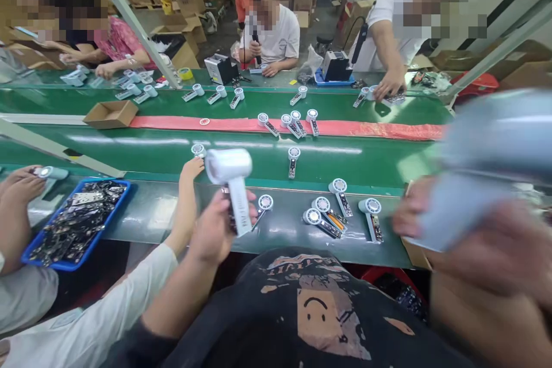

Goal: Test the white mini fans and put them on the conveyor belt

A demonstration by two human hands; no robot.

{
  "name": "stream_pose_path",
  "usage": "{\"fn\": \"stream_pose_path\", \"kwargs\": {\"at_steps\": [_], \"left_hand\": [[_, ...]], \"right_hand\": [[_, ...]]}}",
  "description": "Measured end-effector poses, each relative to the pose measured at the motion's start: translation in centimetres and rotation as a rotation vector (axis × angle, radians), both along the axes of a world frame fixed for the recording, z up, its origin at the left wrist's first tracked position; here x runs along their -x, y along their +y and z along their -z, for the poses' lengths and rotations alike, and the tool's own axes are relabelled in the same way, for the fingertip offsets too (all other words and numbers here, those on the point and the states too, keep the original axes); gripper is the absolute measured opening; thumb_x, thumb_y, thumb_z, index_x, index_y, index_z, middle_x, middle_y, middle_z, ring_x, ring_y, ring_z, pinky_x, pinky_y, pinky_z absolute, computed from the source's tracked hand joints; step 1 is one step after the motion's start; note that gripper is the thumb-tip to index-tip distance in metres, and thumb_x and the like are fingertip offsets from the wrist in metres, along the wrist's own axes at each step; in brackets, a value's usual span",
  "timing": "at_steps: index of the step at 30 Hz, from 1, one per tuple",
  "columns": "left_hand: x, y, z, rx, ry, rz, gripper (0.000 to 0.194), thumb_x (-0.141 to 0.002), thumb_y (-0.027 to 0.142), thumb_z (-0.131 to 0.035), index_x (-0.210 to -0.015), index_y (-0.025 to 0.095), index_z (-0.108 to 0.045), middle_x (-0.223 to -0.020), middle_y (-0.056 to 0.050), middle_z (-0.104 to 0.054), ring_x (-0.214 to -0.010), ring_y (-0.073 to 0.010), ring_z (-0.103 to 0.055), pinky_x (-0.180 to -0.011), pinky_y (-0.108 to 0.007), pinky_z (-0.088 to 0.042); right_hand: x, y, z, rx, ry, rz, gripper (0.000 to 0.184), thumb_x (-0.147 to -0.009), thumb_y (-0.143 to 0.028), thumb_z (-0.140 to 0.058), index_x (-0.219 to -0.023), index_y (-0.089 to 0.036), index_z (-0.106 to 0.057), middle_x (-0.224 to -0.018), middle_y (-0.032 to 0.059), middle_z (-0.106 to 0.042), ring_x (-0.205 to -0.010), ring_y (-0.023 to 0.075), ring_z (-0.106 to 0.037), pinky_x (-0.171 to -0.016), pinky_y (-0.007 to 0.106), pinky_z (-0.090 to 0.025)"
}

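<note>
My left hand (214, 231) is closed around the handle of a white hand-held fan (230, 175), holding it upright above the near edge of the green work surface (284, 236). My right hand (491, 253) is close to the camera at the right and smeared by motion; its fingers wrap a pale blue-grey fan body (487, 149). Several open fan halves (340, 207) with bare circuit boards lie on the surface between my hands. One more open fan half (264, 204) lies just right of my left hand.
A co-worker's arm in a white sleeve (185, 201) reaches onto the green belt (379, 164) left of my left hand. A blue tray of black parts (26, 253) sits at left. More fans, a cardboard box (110, 114) and a red strip (388, 129) lie farther out. People work opposite.
</note>
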State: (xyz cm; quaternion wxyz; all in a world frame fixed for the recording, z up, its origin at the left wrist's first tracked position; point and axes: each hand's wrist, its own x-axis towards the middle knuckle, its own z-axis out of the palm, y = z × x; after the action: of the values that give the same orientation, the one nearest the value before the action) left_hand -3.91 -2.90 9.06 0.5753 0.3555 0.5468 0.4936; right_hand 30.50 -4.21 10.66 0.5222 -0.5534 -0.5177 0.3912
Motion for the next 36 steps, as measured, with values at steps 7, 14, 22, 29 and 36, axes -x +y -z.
{"fn": "stream_pose_path", "kwargs": {"at_steps": [7, 14, 22, 29, 36], "left_hand": [[-5.3, 0.1, 2.4, -0.096, -0.207, 0.110, 0.053, -0.078, 0.043, -0.078, -0.123, 0.021, -0.061, -0.129, -0.011, -0.067, -0.099, -0.0241, -0.072, -0.086, -0.039, -0.061], [-5.5, -0.4, 2.6, -0.103, -0.299, 0.147, 0.064, -0.073, 0.049, -0.086, -0.124, 0.020, -0.060, -0.127, -0.013, -0.069, -0.093, -0.0234, -0.074, -0.081, -0.036, -0.063], [-5.0, -0.6, 2.3, -0.124, -0.280, 0.109, 0.059, -0.072, 0.044, -0.087, -0.121, 0.020, -0.063, -0.126, -0.013, -0.070, -0.095, -0.0241, -0.074, -0.077, -0.034, -0.063], [-5.2, -0.9, 2.2, -0.159, -0.318, 0.104, 0.057, -0.068, 0.040, -0.091, -0.115, 0.022, -0.066, -0.127, -0.011, -0.069, -0.101, -0.0232, -0.072, -0.088, -0.036, -0.060], [-5.0, -0.8, 2.3, -0.158, -0.343, 0.131, 0.056, -0.070, 0.036, -0.089, -0.117, 0.021, -0.064, -0.129, -0.012, -0.068, -0.101, -0.0246, -0.072, -0.087, -0.037, -0.059]], "right_hand": [[9.9, 2.8, 2.3, 0.176, 0.378, -0.312, 0.031, -0.083, -0.039, -0.063, -0.110, -0.025, -0.057, -0.098, 0.0029, -0.068, -0.071, 0.0151, -0.065, -0.065, 0.031, -0.060], [10.8, 2.1, 3.4, 0.137, 0.437, -0.374, 0.053, -0.086, -0.042, -0.072, -0.133, -0.030, -0.050, -0.118, 0.0053, -0.065, -0.093, 0.0195, -0.068, -0.085, 0.041, -0.062], [11.1, 1.8, 3.4, 0.214, 0.554, -0.292, 0.047, -0.082, -0.041, -0.074, -0.124, -0.030, -0.055, -0.116, 0.0051, -0.067, -0.089, 0.0209, -0.069, -0.079, 0.041, -0.062], [12.0, 1.6, 3.4, 0.221, 0.582, -0.310, 0.055, -0.081, -0.042, -0.074, -0.133, -0.033, -0.055, -0.120, 0.0053, -0.068, -0.099, 0.0250, -0.068, -0.087, 0.046, -0.060], [12.4, 1.3, 3.5, 0.125, 0.567, -0.342, 0.052, -0.083, -0.043, -0.077, -0.131, -0.034, -0.057, -0.116, 0.0041, -0.069, -0.103, 0.0242, -0.068, -0.092, 0.046, -0.058]]}}
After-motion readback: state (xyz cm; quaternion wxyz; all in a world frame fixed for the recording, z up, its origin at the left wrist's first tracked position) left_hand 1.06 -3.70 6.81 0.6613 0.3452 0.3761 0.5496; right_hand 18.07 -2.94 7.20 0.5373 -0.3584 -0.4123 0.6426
